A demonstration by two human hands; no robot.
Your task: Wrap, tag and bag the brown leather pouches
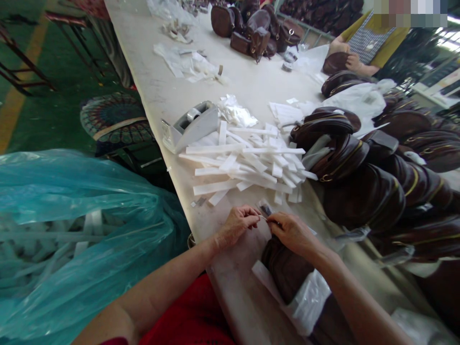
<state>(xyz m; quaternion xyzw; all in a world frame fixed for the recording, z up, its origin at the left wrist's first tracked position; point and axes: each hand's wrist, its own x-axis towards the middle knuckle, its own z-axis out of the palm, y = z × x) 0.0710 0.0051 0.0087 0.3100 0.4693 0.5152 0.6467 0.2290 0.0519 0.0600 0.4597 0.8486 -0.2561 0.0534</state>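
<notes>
My left hand (pixel 235 226) is closed in a pinch above the near part of the table. Its fingertips hold one end of a thin pale strip (pixel 263 218), too small to make out exactly. The strip runs across to my right hand (pixel 292 233), whose fingers are closed on its other end. Just beyond the fingers lies a small clear plastic piece (pixel 265 207). Below my right hand and forearm is a dark brown leather bag (pixel 287 270), partly hidden by them. White wrapping (pixel 312 303) lies around the bag's near part.
A pile of white foam strips (pixel 237 163) lies ahead, beside a grey tape dispenser (pixel 194 125). Brown bags (pixel 362 194) are heaped on the right. A turquoise plastic bag (pixel 143 239) of white scraps stands left. Across the table, a person (pixel 370 40) handles a brown bag.
</notes>
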